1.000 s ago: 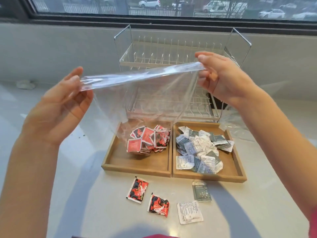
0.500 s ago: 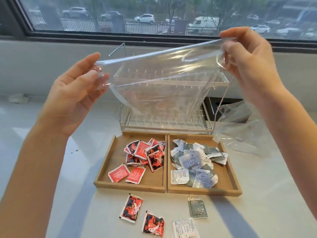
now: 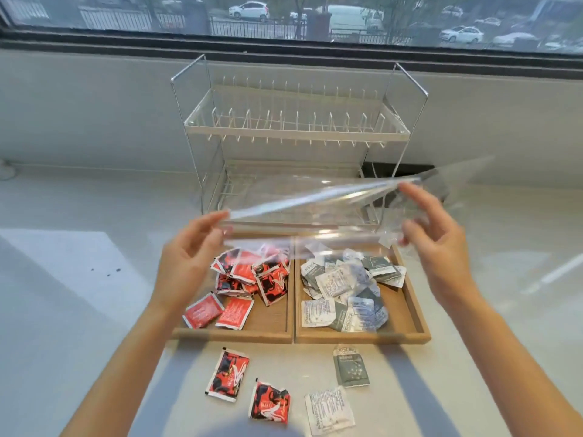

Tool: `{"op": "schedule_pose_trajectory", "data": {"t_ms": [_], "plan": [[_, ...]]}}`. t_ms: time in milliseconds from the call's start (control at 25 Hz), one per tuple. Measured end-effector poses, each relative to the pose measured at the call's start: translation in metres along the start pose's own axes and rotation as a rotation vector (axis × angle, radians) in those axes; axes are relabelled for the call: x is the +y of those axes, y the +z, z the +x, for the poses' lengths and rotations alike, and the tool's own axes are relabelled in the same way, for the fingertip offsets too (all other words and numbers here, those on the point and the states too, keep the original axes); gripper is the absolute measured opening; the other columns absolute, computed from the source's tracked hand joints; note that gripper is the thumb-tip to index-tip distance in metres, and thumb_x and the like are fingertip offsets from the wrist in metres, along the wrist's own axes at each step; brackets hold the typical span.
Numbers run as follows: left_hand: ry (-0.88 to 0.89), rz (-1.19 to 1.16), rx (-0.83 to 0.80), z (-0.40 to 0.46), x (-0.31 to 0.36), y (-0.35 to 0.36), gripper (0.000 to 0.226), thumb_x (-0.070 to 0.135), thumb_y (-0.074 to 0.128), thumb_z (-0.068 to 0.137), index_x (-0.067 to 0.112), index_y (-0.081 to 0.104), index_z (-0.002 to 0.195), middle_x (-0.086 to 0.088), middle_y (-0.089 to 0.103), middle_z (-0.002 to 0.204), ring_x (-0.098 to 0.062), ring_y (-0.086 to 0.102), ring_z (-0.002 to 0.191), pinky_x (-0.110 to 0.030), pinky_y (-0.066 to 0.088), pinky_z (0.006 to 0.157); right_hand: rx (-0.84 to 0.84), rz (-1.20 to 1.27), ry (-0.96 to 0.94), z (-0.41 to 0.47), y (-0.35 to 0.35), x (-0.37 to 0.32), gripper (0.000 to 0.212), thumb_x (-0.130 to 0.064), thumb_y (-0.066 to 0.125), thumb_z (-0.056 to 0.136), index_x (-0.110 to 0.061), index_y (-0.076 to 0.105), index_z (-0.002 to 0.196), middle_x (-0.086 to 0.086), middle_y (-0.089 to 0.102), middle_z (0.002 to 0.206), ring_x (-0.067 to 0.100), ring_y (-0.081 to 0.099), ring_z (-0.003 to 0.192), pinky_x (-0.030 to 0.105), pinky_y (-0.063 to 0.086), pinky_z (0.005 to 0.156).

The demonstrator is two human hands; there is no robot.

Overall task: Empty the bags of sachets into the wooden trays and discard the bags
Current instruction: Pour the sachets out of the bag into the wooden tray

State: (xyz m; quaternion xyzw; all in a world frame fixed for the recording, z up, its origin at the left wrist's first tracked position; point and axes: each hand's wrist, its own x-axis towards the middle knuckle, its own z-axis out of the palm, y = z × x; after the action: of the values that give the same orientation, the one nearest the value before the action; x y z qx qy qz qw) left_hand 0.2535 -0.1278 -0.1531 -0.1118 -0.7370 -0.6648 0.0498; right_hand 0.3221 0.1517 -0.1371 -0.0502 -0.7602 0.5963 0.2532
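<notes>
An empty clear plastic bag is stretched flat above the two wooden trays. My left hand pinches its left end and my right hand holds its right end. The left wooden tray holds a heap of red sachets. The right wooden tray holds grey and white sachets. On the counter in front of the trays lie two red sachets, a grey sachet and a white sachet.
A white two-tier dish rack stands right behind the trays against the wall under the window. Another crumpled clear bag lies at the right of the rack. The pale counter spreads to both sides.
Both hands have come down with the empty bag from in front of the window to just above the trays, and the bag is now pulled flatter. The red sachets lie in the left tray.
</notes>
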Motion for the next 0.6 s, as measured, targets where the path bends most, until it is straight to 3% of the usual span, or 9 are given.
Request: {"op": "schedule_pose_trajectory", "data": {"t_ms": [120,200,280,360,440,520,600], "plan": [[-0.224,0.069,-0.057,-0.042,-0.058,0.009,0.029,0.004,0.048,0.09,0.029,0.06,0.099,0.02,0.07,0.072,0.009,0.059,0.061,-0.005,0.046,0.057,-0.051,-0.074,0.305,-0.062,0.001,0.061,0.057,0.016,0.04,0.084,-0.026,0.051,0.121,0.005,0.051,0.134,-0.002,0.05,0.055,0.009,0.045,0.054],[-0.334,0.137,-0.089,-0.066,-0.082,0.012,0.032,0.003,0.047,0.09,0.033,0.058,0.095,0.011,0.063,0.073,0.004,0.055,0.056,-0.004,0.042,0.054,-0.062,-0.127,0.421,-0.093,0.002,0.085,0.054,0.018,0.04,0.083,-0.018,0.053,0.121,0.005,0.049,0.136,0.012,0.058,0.063,0.006,0.042,0.054],[-0.445,0.148,-0.105,-0.083,-0.095,0.013,0.036,0.0,0.045,0.09,0.034,0.057,0.096,-0.002,0.057,0.072,-0.001,0.053,0.051,-0.01,0.046,0.054,-0.096,-0.166,0.479,-0.11,0.0,0.099,0.054,0.016,0.04,0.082,-0.024,0.053,0.117,0.001,0.052,0.131,0.027,0.057,0.091,0.006,0.045,0.064],[-0.527,0.146,-0.101,-0.09,-0.102,0.012,0.035,0.002,0.045,0.09,0.03,0.054,0.108,-0.008,0.062,0.079,-0.012,0.062,0.06,-0.027,0.05,0.065,-0.13,-0.194,0.501,-0.117,-0.003,0.108,0.049,0.002,0.045,0.082,-0.037,0.051,0.112,-0.002,0.058,0.125,0.023,0.059,0.104,0.022,0.049,0.083],[-0.537,0.241,-0.104,-0.087,-0.107,0.009,0.039,0.007,0.047,0.09,0.021,0.043,0.126,-0.01,0.065,0.087,-0.02,0.061,0.068,-0.032,0.046,0.066,-0.109,-0.229,0.522,-0.114,-0.007,0.112,0.039,-0.009,0.048,0.082,-0.035,0.052,0.112,-0.01,0.061,0.113,0.023,0.062,0.103,0.028,0.048,0.086],[-0.467,0.432,-0.145,-0.081,-0.108,0.007,0.043,0.012,0.048,0.089,0.017,0.038,0.131,-0.006,0.066,0.085,-0.012,0.059,0.07,-0.024,0.041,0.059,-0.051,-0.325,0.516,-0.105,-0.011,0.111,0.034,-0.003,0.048,0.087,-0.024,0.054,0.114,-0.01,0.063,0.102,0.012,0.065,0.088,0.013,0.048,0.071],[-0.379,0.597,-0.131,-0.073,-0.102,0.006,0.041,0.015,0.048,0.088,0.015,0.042,0.129,-0.001,0.064,0.082,-0.007,0.057,0.073,-0.021,0.039,0.06,0.008,-0.397,0.502,-0.09,-0.013,0.106,0.031,-0.003,0.047,0.088,-0.016,0.056,0.115,-0.001,0.064,0.102,0.006,0.061,0.078,0.011,0.043,0.066]]}}
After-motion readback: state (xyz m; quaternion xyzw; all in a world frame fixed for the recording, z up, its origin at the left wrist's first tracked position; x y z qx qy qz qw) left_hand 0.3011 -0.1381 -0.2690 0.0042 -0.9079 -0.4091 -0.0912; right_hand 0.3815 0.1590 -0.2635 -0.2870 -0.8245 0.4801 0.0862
